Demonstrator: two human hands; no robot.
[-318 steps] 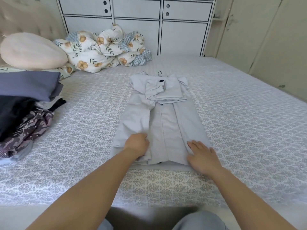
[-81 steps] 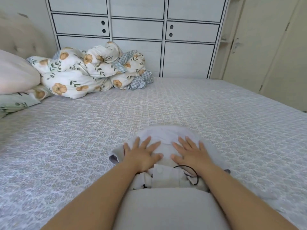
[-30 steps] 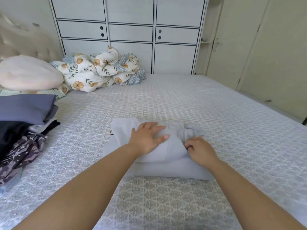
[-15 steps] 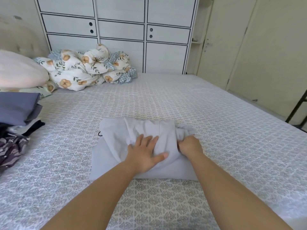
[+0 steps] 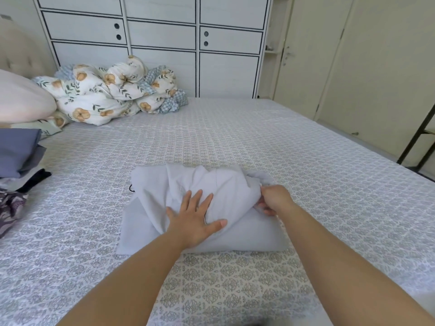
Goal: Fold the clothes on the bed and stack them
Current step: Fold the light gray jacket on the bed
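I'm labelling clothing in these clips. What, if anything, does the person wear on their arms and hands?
Nothing shows: both forearms are bare as far as the frame's bottom edge, with no sleeve in view. The left hand and right hand carry no glove, and no ring, watch or bracelet is visible on the fingers or wrists.

A pale grey garment (image 5: pixel 226 184), folded into a thick bundle with a wrinkled top layer, lies near the front edge of the bed (image 5: pixel 306 161); a stack of folded clothes (image 5: pixel 16 151) sits at the left edge

Patterned bed (image 5: pixel 259 142): grey garment (image 5: pixel 164 184), duvet (image 5: pixel 106 95) (floral), perhaps clothes pile (image 5: pixel 16 156).
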